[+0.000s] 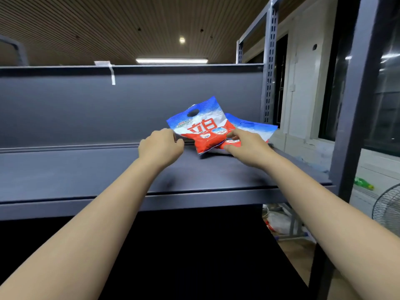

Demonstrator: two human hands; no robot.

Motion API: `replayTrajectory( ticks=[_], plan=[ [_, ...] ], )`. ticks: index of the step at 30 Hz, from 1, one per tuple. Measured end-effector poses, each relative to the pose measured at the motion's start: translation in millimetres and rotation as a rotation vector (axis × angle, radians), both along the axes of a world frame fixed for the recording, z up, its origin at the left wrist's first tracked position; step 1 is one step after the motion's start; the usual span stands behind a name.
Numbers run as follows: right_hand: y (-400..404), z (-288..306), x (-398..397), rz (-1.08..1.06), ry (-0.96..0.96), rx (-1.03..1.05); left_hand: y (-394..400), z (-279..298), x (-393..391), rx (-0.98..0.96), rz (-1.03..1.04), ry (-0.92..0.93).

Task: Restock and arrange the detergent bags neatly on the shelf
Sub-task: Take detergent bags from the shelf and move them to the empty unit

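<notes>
likely soft, slumping, slick film. front bag [202,128] propped tilted on shelf [86,169], leaning over rear bag [253,126] lying flat. left hand [161,146] pinching front bag's left edge; right hand [245,146] curled on lower right corner. best gripped at side seams, or top handle hole.

blue, white and red detergent bags [201,126], dark grey shelf [86,169]

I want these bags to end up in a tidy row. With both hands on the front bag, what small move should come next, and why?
Probably tip the front bag upright and slide it left, clear of the second bag. It leans tilted across that flatter bag, the left hand holds its left edge and the right hand its lower right, and the shelf is bare to the left.
</notes>
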State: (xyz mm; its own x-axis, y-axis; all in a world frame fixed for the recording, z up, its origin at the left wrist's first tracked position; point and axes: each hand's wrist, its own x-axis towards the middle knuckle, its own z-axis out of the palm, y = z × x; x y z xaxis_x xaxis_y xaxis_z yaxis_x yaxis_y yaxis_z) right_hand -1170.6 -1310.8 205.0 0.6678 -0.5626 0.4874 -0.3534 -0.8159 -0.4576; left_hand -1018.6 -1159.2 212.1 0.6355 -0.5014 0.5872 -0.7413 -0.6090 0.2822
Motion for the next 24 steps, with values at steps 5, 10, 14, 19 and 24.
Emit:
replayTrajectory(
  ticks=[5,10,14,19,24],
  plan=[
    [65,-9,10,0.09,-0.037,0.017,71,-6,7,-0.051,0.013,-0.043],
    [135,-20,26,0.195,-0.101,0.027,141,-18,16,-0.089,0.036,-0.034],
    [192,-36,44,0.272,-0.103,0.019,206,-35,22,-0.112,0.064,-0.024],
    [263,-62,66,0.368,-0.116,0.059,286,-65,35,-0.131,0.123,0.011],
    [316,-94,91,0.413,-0.059,0.056,359,-97,50,-0.14,0.206,0.057]
  ],
)
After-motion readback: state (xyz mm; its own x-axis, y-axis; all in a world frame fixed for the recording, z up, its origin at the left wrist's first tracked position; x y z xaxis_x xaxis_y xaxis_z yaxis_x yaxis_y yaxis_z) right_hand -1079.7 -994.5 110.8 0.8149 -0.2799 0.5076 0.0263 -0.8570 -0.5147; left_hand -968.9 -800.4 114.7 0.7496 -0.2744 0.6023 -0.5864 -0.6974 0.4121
